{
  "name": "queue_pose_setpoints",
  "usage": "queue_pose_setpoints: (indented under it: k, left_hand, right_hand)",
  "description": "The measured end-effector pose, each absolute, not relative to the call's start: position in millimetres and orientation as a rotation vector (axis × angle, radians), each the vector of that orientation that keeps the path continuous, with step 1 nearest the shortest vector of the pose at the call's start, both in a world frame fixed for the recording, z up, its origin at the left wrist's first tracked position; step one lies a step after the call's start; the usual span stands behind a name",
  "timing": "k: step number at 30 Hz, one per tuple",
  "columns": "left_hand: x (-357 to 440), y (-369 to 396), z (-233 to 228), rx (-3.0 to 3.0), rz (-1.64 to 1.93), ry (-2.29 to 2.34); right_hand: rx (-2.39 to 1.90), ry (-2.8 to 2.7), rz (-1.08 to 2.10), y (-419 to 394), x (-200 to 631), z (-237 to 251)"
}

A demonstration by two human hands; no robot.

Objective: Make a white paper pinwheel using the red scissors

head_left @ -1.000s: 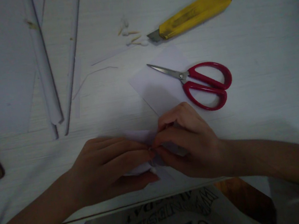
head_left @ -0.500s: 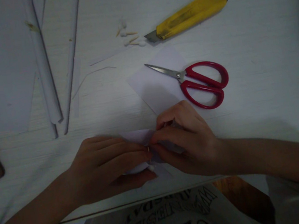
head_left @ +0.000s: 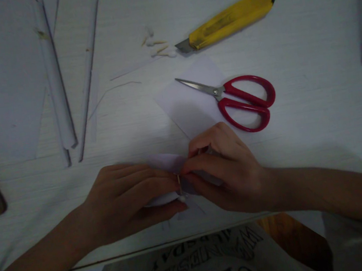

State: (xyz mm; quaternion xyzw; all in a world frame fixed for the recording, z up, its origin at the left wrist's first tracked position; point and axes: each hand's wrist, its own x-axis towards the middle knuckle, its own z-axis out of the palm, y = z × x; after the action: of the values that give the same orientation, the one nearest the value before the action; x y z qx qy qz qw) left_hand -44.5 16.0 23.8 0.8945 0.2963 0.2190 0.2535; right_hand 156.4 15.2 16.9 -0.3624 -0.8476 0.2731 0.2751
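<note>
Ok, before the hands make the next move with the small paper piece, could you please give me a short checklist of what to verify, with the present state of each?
1. Left hand grips the folded white paper: ok.
2. Right hand pinches the same paper, fingertips meeting the left ones: ok.
3. Small stick with a white tip sits between the fingertips: ok, but whether it is fixed to the paper: cannot tell.
4. Red scissors closed, lying apart from the hands: ok.
5. Yellow utility knife has its blade out: not ok, though it lies far from both hands.
6. Light is dim, fine detail at the fingertips: cannot tell.
</note>
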Motion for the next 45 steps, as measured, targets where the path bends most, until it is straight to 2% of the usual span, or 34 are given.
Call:
queue_pose_setpoints:
  k: [8,24,45]
  left_hand:
    - [-44.4,21.0,23.9,2.486,0.592,0.687]
    - [-44.3,15.7,23.4,2.340,0.607,0.861]
    - [-42.8,17.7,23.4,2.542,0.652,0.778]
  right_hand:
    - [-0.962,-2.277,0.711,13.7,157.6,14.8]
    - [-0.959,-2.278,0.750,14.7,157.3,16.7]
    - [-0.966,-2.287,0.742,14.6,157.2,17.3]
